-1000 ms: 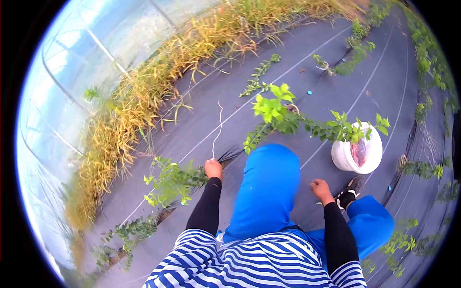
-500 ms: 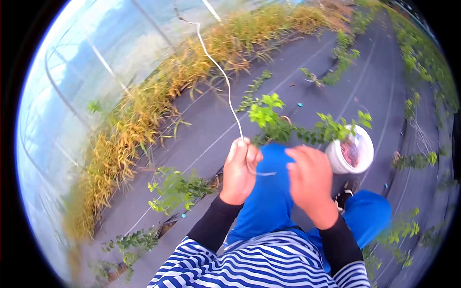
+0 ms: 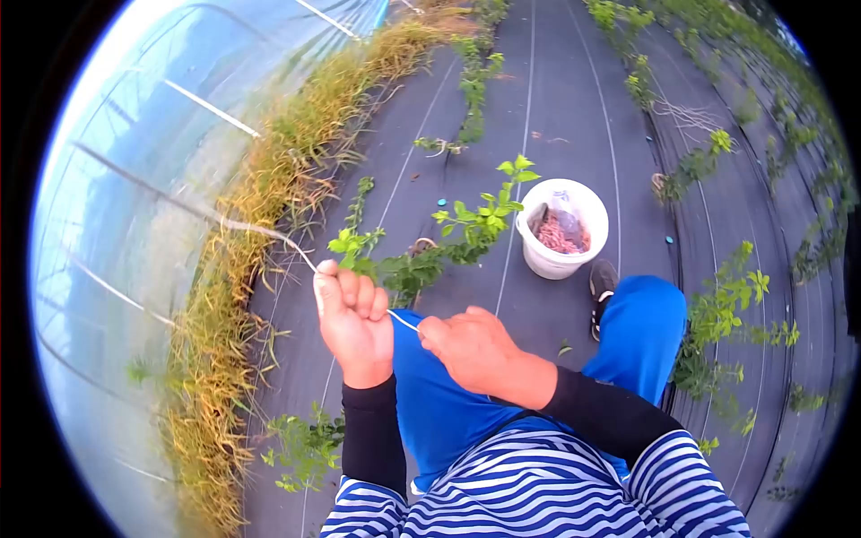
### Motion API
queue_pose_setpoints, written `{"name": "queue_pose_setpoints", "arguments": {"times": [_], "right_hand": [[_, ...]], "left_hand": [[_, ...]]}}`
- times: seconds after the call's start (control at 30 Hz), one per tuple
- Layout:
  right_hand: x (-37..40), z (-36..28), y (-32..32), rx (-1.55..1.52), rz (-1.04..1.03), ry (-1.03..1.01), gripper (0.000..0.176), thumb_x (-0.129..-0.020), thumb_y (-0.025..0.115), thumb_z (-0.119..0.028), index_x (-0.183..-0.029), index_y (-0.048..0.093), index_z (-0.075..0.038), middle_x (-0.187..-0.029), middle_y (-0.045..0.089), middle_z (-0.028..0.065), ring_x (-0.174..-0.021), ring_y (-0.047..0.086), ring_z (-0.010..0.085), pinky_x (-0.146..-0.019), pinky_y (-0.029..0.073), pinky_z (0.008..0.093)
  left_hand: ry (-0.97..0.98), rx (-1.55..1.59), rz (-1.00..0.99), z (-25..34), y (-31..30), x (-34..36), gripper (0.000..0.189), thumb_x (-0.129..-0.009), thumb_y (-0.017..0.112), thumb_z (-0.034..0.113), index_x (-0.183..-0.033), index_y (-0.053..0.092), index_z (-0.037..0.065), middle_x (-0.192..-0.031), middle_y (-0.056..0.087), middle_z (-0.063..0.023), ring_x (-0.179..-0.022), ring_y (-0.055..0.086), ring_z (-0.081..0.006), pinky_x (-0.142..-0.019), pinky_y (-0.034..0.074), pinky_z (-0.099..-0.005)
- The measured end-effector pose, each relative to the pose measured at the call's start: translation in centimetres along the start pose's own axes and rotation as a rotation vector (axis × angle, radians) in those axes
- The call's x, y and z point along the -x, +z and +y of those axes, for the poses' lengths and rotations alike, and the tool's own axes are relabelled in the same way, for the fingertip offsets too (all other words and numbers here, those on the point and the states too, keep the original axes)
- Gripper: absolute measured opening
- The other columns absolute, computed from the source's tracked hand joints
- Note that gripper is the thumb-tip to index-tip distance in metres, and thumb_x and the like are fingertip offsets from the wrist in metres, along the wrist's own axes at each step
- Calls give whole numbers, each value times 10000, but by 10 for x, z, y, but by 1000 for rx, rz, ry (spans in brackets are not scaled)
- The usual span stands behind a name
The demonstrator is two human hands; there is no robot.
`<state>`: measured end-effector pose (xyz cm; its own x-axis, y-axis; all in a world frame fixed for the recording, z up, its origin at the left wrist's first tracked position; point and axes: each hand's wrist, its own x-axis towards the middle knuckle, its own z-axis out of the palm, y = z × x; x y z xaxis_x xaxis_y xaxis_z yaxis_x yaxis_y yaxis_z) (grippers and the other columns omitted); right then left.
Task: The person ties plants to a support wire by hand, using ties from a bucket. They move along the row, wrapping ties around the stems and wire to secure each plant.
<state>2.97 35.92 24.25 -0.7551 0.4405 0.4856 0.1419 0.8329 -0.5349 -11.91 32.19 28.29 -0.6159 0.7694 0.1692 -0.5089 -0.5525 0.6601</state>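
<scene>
A thin white string (image 3: 403, 320) is stretched between my two hands. My left hand (image 3: 354, 314) is closed around it, fingers curled toward the palm. From that fist the string continues up and left, over the dry grass. My right hand (image 3: 475, 350) pinches the short end, with the fingertips partly hidden. Both hands are above my bent knee in blue trousers (image 3: 448, 412). Just beyond them a leafy green plant (image 3: 413, 269) grows through the dark ground sheet.
A white bucket (image 3: 554, 265) with small pinkish pieces and a plastic bag stands near my shoe (image 3: 603, 291). Yellowed grass (image 3: 233, 314) lines the clear plastic wall (image 3: 117, 269) at left. Rows of low plants (image 3: 717, 314) grow on the black ground sheet (image 3: 574, 117).
My right hand has moved left and down and now grips the string's end, which hung loose before. My left hand still holds the string. The view has turned, so the bucket appears further left.
</scene>
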Motion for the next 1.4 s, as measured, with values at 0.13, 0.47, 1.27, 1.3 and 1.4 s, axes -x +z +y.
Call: {"name": "queue_pose_setpoints", "arguments": {"times": [0.13,0.47,1.27,1.3,1.4], "right_hand": [[11,-1,7,-214,169,328,91,-870,517,-196,-893,532,-109,-675,611,118,-637,613,321,-564,446,457],[48,7,-12,50,188,341,106,-783,499,-137,-862,494,-66,-667,607,106,-638,622,308,-563,470,440],[126,-13,-67,19,369,548,108,-773,513,-114,-862,480,-64,-651,573,120,-623,584,343,-529,434,446],[129,-12,-73,39,362,516,108,-773,513,-114,-862,480,-64,-651,573,120,-623,584,343,-529,434,446],[142,-7,-94,-12,433,754,119,-870,488,-221,-939,539,-139,-719,611,113,-674,608,332,-566,459,438]], "left_hand": [[20,61,9,-10,14,-1,167,-987,394,270,-985,468,119,-616,290,46,-475,237,-61,-417,247,-218],[151,-102,-210,16,29,-50,340,-981,414,218,-1244,399,4,-726,375,16,-592,347,-72,-504,321,-212],[-253,145,-914,-27,115,-111,252,-987,356,146,-1150,417,-36,-759,491,-66,-605,455,-122,-532,386,-216],[-133,-118,-657,-25,132,-94,346,-990,351,210,-1246,365,-22,-975,509,-114,-799,508,-156,-667,431,-241],[-79,-343,-483,-30,196,-31,498,-991,340,307,-1385,254,15,-1312,419,-173,-1118,495,-210,-894,441,-296]]}}
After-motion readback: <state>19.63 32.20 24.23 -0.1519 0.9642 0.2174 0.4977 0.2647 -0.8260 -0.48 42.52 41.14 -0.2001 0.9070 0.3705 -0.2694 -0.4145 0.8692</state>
